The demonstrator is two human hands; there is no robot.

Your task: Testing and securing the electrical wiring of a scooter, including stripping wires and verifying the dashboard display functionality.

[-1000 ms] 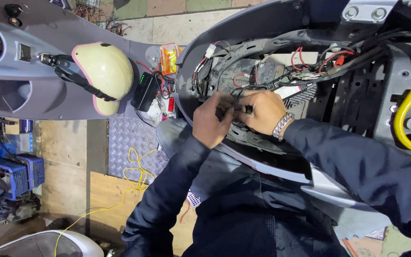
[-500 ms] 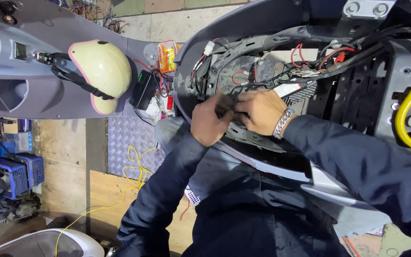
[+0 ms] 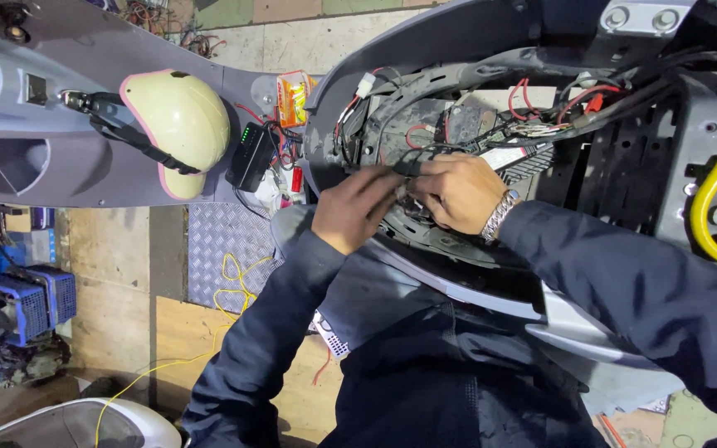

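While left hand pinches black wire, right hand has slid closer, fingers curled around same bundle; scooter unmoved.

My head camera is looking steeply down, close over my hands, into the opened grey scooter body.

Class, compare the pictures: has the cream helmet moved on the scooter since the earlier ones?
No. The cream helmet sits in the same spot on the grey scooter panel; only the camera shifted slightly.
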